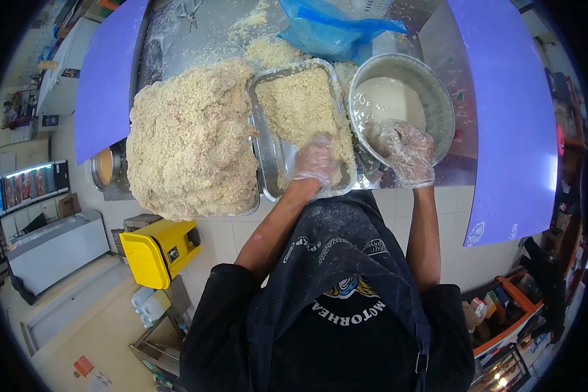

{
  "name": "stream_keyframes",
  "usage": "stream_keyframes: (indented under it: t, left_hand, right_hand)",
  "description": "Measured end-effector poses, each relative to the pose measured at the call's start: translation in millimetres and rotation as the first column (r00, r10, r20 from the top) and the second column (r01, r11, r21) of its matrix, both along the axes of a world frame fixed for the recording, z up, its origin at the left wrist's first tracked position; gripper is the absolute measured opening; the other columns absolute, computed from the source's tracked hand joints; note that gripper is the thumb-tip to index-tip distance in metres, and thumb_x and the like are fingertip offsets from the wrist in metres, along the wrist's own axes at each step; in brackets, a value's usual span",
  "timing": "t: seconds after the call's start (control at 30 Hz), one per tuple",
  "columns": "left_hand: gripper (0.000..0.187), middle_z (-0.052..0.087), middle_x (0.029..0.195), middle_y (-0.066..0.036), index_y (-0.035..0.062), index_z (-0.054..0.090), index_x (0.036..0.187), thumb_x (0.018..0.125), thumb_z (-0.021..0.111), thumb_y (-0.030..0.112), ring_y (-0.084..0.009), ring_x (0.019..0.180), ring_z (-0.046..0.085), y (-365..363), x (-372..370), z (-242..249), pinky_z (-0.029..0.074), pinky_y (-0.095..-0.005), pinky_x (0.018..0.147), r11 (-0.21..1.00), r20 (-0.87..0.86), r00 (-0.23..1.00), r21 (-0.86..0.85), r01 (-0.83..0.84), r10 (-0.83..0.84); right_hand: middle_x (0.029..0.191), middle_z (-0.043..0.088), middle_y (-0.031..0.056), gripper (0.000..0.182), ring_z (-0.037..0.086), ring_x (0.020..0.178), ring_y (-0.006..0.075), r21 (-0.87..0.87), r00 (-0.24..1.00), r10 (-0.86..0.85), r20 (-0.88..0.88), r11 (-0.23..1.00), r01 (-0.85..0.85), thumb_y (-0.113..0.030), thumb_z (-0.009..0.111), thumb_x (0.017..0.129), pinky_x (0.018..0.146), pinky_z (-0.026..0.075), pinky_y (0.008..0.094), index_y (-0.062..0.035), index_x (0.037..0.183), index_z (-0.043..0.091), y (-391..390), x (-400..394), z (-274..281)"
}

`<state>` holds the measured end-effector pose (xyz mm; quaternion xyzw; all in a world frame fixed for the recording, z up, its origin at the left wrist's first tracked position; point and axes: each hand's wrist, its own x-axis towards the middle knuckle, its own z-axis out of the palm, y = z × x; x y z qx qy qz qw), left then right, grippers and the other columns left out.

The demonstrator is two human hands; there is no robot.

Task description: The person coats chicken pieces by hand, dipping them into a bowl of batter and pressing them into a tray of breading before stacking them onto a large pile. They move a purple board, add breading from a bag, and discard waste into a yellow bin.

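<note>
I see the right hand (408, 151), in a clear plastic glove, clenched on a batter-coated piece at the near rim of the round steel bowl of pale batter (438, 98). The left hand (315, 160), gloved too, rests flat and released on crumbs in the rectangular steel tray of breadcrumbs (268, 153). Risks imo: batter drips on the bowl-to-tray gap; the big breaded heap (189, 140) is near the counter edge, a bump could spill it. The piece itself is hidden by the glove, can't ID it.

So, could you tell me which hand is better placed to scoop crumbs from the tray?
Probably the left hand: it rests on the crumbs inside the tray, while the right hand is over in the bowl, smeared with batter.
</note>
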<state>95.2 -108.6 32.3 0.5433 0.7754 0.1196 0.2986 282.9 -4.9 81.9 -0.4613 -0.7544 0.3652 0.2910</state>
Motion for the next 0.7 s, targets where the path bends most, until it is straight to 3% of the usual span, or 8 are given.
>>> stream_keyframes:
  t: [0.1,0.13,0.2,0.3,0.4,0.5,0.6,0.7]
  left_hand:
    - [0.06,0.052,0.128,-0.018,0.0039,0.047,0.129,0.081,0.062,0.035,-0.0317,0.119,0.051,24.6,-25.9,32.0,0.04,-0.042,0.101,0.992,0.114,0.988,-0.088,-0.092,0.102]
    - [0.066,0.047,0.134,-0.017,0.0031,0.042,0.134,0.083,0.058,0.042,-0.0315,0.125,0.044,28.5,-32.9,21.2,0.035,-0.0426,0.105,0.993,-0.141,0.987,0.097,-0.069,0.083]
    - [0.079,0.036,0.146,-0.016,0.0016,0.033,0.142,0.086,0.049,0.055,-0.0312,0.137,0.031,37.6,-43.3,2.8,0.024,-0.0438,0.113,0.903,-0.596,0.784,0.414,0.117,0.171]
    - [0.091,0.011,0.156,-0.017,0.0015,0.017,0.148,0.087,0.032,0.067,-0.0328,0.145,0.003,55.7,-43.9,3.2,-0.001,-0.0521,0.115,0.989,-0.536,0.834,0.132,-0.072,0.132]
    - [0.091,0.016,0.155,-0.016,0.0,0.02,0.147,0.087,0.032,0.067,-0.0325,0.144,0.009,58.1,-47.3,-13.6,0.002,-0.0532,0.115,1.0,-0.414,0.91,0.002,-0.013,0.013]
    - [0.091,0.018,0.154,-0.016,0.0001,0.02,0.147,0.088,0.03,0.068,-0.0326,0.143,0.012,64.0,-50.6,-17.2,0.003,-0.0552,0.114,0.999,-0.356,0.935,-0.048,-0.017,-0.001]
    - [0.088,0.023,0.153,-0.015,-0.0004,0.02,0.147,0.09,0.028,0.066,-0.0329,0.143,0.014,65.9,-57.2,13.6,0.003,-0.0548,0.114,0.989,-0.364,0.926,-0.139,0.055,-0.103]
    - [0.083,0.016,0.155,-0.013,0.0013,0.015,0.148,0.091,0.027,0.061,-0.0305,0.144,0.01,46.0,-38.7,20.2,0.002,-0.0512,0.116,0.998,-0.462,0.887,-0.066,-0.021,-0.012]
  right_hand:
    - [0.09,0.071,0.0125,0.019,0.066,0.079,0.0191,0.006,0.999,0.001,0.039,1.0,-0.001,-0.009,0.067,0.079,0.074,0.052,0.0325,0.0014,0.095,0.07,-0.1,0.2,2.3]
    - [0.09,0.071,0.0125,0.019,0.066,0.079,0.0191,0.029,0.999,0.012,0.04,0.999,-0.013,-0.009,0.067,0.08,0.074,0.052,0.0326,0.0015,0.095,0.07,-1.4,0.6,1.8]
    - [0.089,0.071,0.0125,0.019,0.066,0.079,0.019,0.083,0.999,0.035,0.042,0.996,-0.038,-0.009,0.067,0.08,0.074,0.052,0.0329,0.0015,0.095,0.07,0.7,0.3,1.4]
    - [0.089,0.071,0.0133,0.018,0.067,0.079,0.0201,-0.014,1.0,0.018,-0.007,1.0,-0.018,-0.009,0.067,0.08,0.074,0.052,0.0332,0.0017,0.094,0.07,0.4,0.1,1.7]
    - [0.09,0.07,0.0146,0.018,0.067,0.08,0.0213,0.004,1.0,0.0,0.004,1.0,0.0,-0.009,0.067,0.08,0.075,0.052,0.0335,0.0021,0.094,0.069,0.7,0.5,-2.6]
    - [0.09,0.07,0.0152,0.019,0.067,0.08,0.0218,0.001,1.0,0.025,-0.008,1.0,-0.025,-0.009,0.066,0.08,0.075,0.052,0.0334,0.0025,0.094,0.069,-0.9,1.7,0.4]
    - [0.09,0.07,0.0155,0.019,0.068,0.08,0.0225,0.009,1.0,-0.012,-0.022,1.0,0.012,-0.01,0.066,0.08,0.075,0.052,0.0334,0.0021,0.094,0.069,1.6,-0.4,2.4]
    - [0.09,0.07,0.0153,0.018,0.068,0.08,0.0242,0.088,1.0,-0.02,0.016,0.996,0.019,-0.01,0.066,0.079,0.076,0.052,0.0345,0.0011,0.094,0.07,1.6,2.4,-1.1]
